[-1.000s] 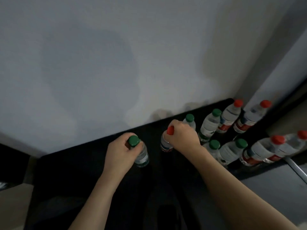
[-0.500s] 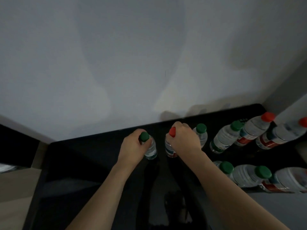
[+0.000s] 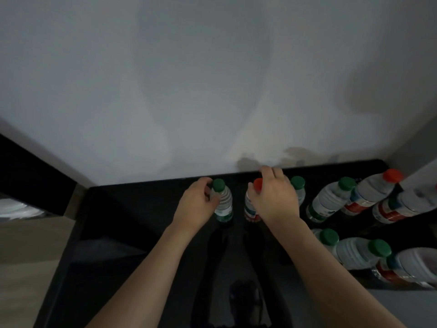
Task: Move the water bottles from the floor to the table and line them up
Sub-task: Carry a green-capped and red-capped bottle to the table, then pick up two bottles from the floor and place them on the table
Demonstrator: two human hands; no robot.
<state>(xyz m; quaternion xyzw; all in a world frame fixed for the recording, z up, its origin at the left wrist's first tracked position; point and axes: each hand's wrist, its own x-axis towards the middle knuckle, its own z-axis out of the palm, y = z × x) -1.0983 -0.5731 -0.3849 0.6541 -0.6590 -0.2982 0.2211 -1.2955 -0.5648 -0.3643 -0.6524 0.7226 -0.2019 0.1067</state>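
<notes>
Both hands grasp bottles: left hand [image 3: 197,204] green-capped bottle [image 3: 222,201], right hand [image 3: 274,200] red-capped bottle [image 3: 251,204]; a careless release could topple neighbours on the worktop [image 3: 132,233].

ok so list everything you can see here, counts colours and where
green-capped bottles: six at least, clear; one in the left hand, three more in the back row, two in the front row at right
red-capped bottles: two sure, clear with red labels, back row; more at right edge, caps hidden
table: one, black, against the wall
wall: white, behind the table
left hand: holds a green-capped bottle
right hand: holds a red-capped bottle
</notes>
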